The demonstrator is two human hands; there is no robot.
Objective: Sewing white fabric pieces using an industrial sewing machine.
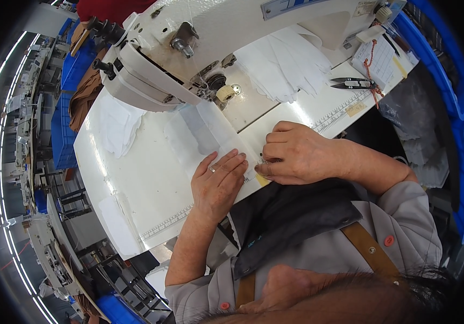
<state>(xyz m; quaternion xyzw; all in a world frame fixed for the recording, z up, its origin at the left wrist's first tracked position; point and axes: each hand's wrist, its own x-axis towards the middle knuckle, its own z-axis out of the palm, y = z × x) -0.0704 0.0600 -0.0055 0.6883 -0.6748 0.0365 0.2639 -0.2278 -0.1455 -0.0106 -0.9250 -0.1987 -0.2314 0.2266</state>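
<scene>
A thin white fabric piece (pixel 185 141) lies on the table under the head of the white sewing machine (pixel 151 70), and a greyish strip shows along its middle. My left hand (pixel 218 183), with a ring on one finger, rests flat on the near end of this fabric, fingers stretched out. Just to its right, my right hand (pixel 299 154) is closed, thumb and fingers pressed together near the table's front edge. What lies between those fingertips is hidden. The machine's needle area is beyond my left hand.
White fabric stacks lie behind the machine (pixel 283 62), at its left (pixel 119 127) and at the table's left corner (pixel 117 224). Thread snips (pixel 353 83) with a red cord lie at right. Blue bins (pixel 64 129) stand left, beside brown fabric (pixel 85 97).
</scene>
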